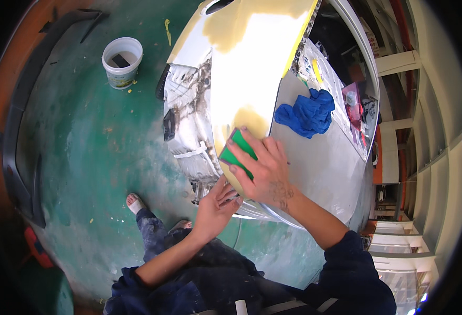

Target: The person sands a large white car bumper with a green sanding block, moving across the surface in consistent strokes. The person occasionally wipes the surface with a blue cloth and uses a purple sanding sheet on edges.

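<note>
My right hand (269, 170) grips a green sanding block (238, 138), fingers and thumb spread over it. The block lies against the near end of a white car body panel (244, 79) with yellowish filler patches. Just below it, my left hand (213, 211) is open, its fingertips at the panel's lower left edge. A tan filler patch (252, 118) shows beyond the block. To the right, a crumpled blue cloth (308, 114) rests on a grey surface (320, 168) of the car.
A white bucket (122, 65) with a dark block inside stands on the green floor (84, 157). Along the left lies a long black bumper part (18, 126). Exposed, dirty metalwork (189, 121) borders the panel's left side. Shelving (399, 126) rises at the right.
</note>
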`<state>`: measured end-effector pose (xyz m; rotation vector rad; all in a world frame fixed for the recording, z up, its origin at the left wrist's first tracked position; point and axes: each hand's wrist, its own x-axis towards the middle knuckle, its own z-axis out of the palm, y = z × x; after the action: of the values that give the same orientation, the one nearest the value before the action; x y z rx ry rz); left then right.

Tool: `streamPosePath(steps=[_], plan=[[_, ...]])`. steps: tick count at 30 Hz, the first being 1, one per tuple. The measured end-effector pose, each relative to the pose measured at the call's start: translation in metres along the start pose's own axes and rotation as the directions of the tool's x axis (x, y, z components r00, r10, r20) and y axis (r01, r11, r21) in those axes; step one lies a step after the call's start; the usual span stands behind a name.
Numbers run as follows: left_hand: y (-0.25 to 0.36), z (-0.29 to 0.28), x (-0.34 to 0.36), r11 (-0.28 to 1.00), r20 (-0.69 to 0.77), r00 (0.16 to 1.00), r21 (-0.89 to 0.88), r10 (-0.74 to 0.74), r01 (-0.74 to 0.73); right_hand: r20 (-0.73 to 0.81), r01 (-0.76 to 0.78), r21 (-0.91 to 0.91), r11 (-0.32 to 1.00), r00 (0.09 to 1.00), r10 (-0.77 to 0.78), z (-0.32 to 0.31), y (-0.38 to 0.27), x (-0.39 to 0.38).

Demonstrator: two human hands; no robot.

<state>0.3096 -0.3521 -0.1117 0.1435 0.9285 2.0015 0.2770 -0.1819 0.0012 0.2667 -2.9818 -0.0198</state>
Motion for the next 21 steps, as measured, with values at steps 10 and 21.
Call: streamPosePath(steps=[10,21], plan=[[0.000,-0.005,0.013,0.992,0.019,0.996,0.087,0.089,-0.091,-0.037,0.030,-0.043,0.999,0.999,-0.031,0.016,0.022,0.045],[0.002,-0.002,0.017,0.961,-0.033,0.988,0.240,0.151,-0.139,-0.020,0.039,-0.001,0.999,0.999,-0.039,0.013,0.018,0.053]])
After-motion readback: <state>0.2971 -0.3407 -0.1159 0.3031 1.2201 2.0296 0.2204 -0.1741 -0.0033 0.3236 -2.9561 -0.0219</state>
